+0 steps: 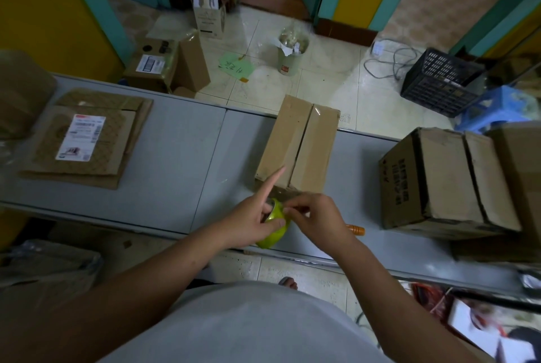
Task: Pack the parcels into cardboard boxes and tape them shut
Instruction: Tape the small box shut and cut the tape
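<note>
Left grip (257,222) curls round the green tape roll (273,238) — right grip (313,216) pinches its loose end, cardboard box (298,143) just beyond.

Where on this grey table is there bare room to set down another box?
Widest bare patch: between the flat cardboard stack and the small box. A narrower strip lies between the small box and the large box. Crowded: the near edge, where left hand and right hand hold the tape roll, and the right end.

matt cardboard box (295,143); glossy green tape roll (273,235).
</note>
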Tool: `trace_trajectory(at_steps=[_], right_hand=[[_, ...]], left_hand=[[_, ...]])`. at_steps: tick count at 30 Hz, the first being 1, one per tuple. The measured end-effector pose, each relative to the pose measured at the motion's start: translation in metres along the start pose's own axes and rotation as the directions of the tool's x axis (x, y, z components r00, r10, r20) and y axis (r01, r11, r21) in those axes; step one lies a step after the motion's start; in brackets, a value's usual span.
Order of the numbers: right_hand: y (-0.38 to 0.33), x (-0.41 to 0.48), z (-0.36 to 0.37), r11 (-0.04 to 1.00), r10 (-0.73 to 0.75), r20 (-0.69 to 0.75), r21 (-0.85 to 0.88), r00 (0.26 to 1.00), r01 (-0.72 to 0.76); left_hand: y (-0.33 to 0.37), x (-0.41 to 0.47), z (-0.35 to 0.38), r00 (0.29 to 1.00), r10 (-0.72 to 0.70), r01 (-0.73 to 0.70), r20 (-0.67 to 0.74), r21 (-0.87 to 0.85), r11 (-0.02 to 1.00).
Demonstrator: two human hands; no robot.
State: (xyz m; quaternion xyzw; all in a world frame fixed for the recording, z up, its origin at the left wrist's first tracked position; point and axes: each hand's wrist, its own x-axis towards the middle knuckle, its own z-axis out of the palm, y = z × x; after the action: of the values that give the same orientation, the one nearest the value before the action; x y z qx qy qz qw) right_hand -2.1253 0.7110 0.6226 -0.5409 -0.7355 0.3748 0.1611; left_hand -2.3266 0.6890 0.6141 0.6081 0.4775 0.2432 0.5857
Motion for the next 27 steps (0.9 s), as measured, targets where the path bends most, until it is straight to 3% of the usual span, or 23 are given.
trace_trajectory(at_steps=[5,10,13,16,18,21,24,27], right_hand=[[-0.001,-0.003,0.004,0.999,0.046,0.013,0.02,0.999,-0.047],[0.012,-0.006,-0.012,0.873,0.232,0.052,0.428,0.971,-0.232],[0.007,-0.007,-0.012,0.793,0.239,0.101,0.554,0.966,-0.254],[0.004,-0.005,-0.014,0.7,0.259,0.099,0.666,0.961,-0.257],[0.002,-0.004,-0.018,0.647,0.263,0.11,0.717,0.959,-0.26],[-0.001,-0.006,-0.022,0.593,0.279,0.116,0.76,0.953,-0.265],[-0.007,-0.006,-0.022,0.529,0.3,0.105,0.809,0.948,-0.257],[-0.012,-0.008,-0.028,0.399,0.33,0.125,0.88,0.936,-0.258]], left_hand=[[0.0,-0.001,-0.001,0.999,-0.031,0.031,-0.01,-0.006,0.999],[-0.014,-0.008,-0.018,1.0,-0.01,0.005,-0.02,-0.239,0.971],[-0.012,-0.008,-0.023,1.0,0.027,-0.027,0.001,-0.125,0.992],[-0.011,-0.003,-0.031,0.997,0.013,-0.007,-0.078,0.079,0.997],[-0.012,-0.001,-0.039,0.984,-0.008,0.052,-0.177,0.247,0.967],[-0.011,-0.001,-0.049,0.954,-0.08,0.189,-0.29,0.371,0.909],[-0.008,-0.001,-0.055,0.94,-0.11,0.243,-0.322,0.409,0.88],[-0.005,-0.001,-0.065,0.969,-0.106,0.163,-0.223,0.256,0.953]])
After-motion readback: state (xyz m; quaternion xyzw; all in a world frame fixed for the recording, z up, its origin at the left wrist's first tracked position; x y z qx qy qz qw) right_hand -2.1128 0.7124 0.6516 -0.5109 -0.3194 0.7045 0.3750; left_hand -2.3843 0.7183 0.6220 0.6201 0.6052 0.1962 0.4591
